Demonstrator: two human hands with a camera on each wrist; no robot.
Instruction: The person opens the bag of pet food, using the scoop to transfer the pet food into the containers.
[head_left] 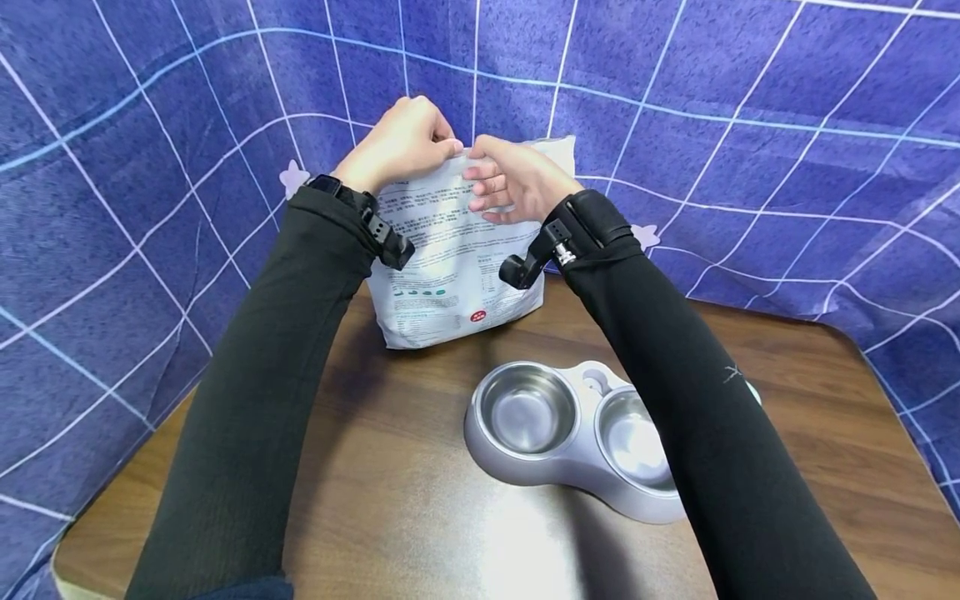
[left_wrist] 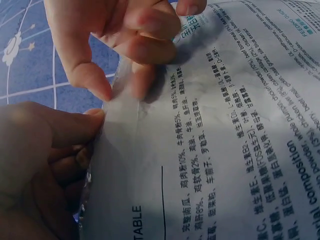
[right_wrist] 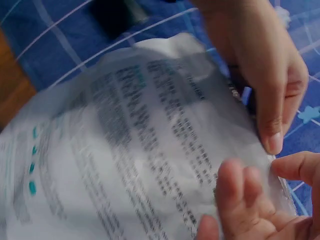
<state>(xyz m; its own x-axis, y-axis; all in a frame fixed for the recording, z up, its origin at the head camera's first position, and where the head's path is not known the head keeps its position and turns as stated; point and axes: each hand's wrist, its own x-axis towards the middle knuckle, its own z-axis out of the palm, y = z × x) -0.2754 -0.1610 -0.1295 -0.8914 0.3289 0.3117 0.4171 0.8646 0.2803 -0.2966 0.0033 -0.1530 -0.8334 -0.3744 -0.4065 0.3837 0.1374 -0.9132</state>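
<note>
Head view: the white bag [head_left: 457, 250] stands upright at upper centre of the table [head_left: 390, 500], the double bowl [head_left: 577, 433] below it. Left hand [head_left: 401, 142] and right hand [head_left: 513, 179] both pinch its top edge. Left wrist view: thumb and fingers [left_wrist: 90, 120] clamp the seam, steadying it. Right wrist view: blurred, fingertips [right_wrist: 235, 185] close on the same strip.

One bag [head_left: 450, 258], one double-bowl feeder [head_left: 577, 437], two hands [head_left: 401, 142].

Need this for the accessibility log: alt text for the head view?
Both hands, the left hand and the right hand, pinch the top edge of a white printed pet-food bag standing on a wooden table. A grey double-bowl pet feeder sits nearer the camera.
</note>
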